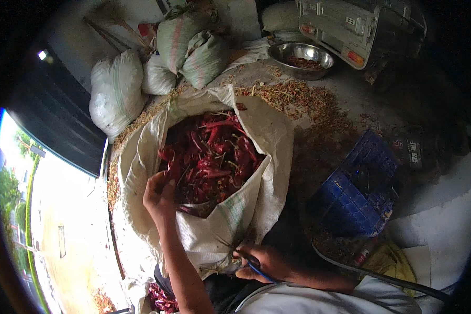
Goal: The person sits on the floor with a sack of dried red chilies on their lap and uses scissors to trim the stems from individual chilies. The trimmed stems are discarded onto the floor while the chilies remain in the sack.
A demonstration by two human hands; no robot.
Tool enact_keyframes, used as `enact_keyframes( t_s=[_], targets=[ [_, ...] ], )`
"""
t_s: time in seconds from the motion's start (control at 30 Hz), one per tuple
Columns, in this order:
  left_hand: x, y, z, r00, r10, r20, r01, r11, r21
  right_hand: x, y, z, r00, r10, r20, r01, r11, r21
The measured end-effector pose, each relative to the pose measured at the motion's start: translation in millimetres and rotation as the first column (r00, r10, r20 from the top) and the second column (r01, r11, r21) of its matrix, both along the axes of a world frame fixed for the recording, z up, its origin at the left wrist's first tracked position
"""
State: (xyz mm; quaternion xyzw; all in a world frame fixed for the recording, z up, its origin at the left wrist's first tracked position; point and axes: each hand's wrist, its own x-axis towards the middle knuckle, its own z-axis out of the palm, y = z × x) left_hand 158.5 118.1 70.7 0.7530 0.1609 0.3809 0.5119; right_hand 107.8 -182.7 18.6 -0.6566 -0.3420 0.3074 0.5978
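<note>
Centre frame: open white woven sack full of dried red chillies. Left hand sits at the sack's lower-left rim, fingers curled down into the chillies; looks like it pinches one, but the grip itself is hidden. Right hand, lower centre, is closed around a blue-handled tool, likely scissors; blades not visible.

Judgement on doing this step well: pick one chilli at a time by the body, keep the stem end clear, bring it to the tool away from the sack cloth so the weave isn't nicked. Keep the sack mouth rolled open so the pile stays reachable.

Packages and signs:
- Upper left: three or four tied white sacks, some with a faded green or pink stripe.
- Top centre: steel bowl holding some red bits.
- Right of centre: blue plastic crate, tilted.
- Floor above the sack: scattered stems.
- Far right: small dark plate with pale characters, too blurred to read.
</note>
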Motion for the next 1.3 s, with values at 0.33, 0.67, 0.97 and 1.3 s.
enact_keyframes(
  t_s=[0.33,0.67,0.97,1.3],
  targets=[
    [-99,-78,-4,0.978,0.18,-0.104,-0.112,0.877,0.467,24,25,37,0.91,-0.183,0.372,0.252,0.956,-0.148],
    [-135,-94,-13,0.971,0.063,-0.23,0.037,0.912,0.409,12,38,13,0.831,-0.152,0.534,0.299,0.933,-0.199],
    [-137,-95,-32,0.926,0.106,-0.363,-0.021,0.973,0.23,4,40,8,0.835,-0.076,0.545,0.225,0.951,-0.212],
    [-139,-94,-56,0.975,0.041,-0.217,-0.071,0.989,-0.132,-5,44,-4,0.87,0.248,-0.425,-0.204,0.968,0.145]
  ],
)
